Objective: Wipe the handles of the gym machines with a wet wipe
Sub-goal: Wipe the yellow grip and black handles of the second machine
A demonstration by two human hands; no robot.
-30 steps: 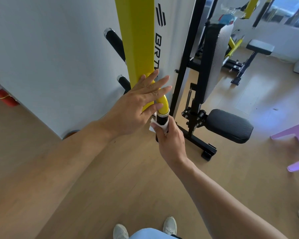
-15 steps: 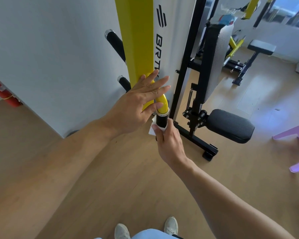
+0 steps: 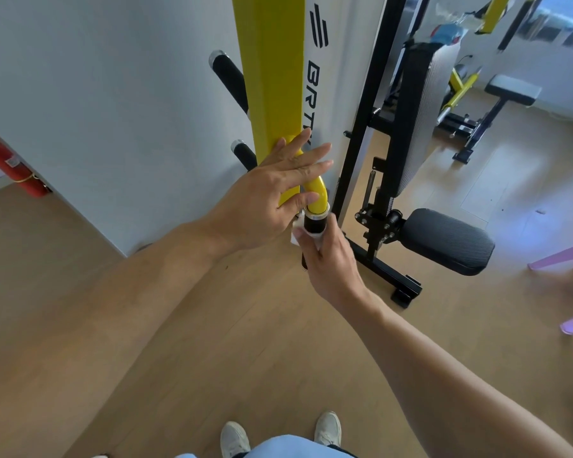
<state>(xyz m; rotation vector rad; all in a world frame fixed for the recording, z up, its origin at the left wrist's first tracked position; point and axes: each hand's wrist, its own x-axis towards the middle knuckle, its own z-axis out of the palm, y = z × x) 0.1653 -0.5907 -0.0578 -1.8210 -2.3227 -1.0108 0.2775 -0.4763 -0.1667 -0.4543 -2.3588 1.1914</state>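
1. Wood-look floor (image 3: 212,358) and a plain white wall (image 3: 96,94), so a small gym room with a red fire extinguisher (image 3: 4,160) off in the corner.
2. Yellow upright post (image 3: 268,77) is right in front, with a curved yellow bar (image 3: 316,190) running down into the black handle (image 3: 314,223).
3. Left hand (image 3: 272,200) lies flat against the post and bar, fingers straight and spread, thumb touching the bar.
4. Right hand (image 3: 331,259) is wrapped round the handle from below, squeezing the white wet wipe (image 3: 296,231) against it.
5. Black padded seat (image 3: 444,239) sits just to the right, bench (image 3: 510,89) further back.
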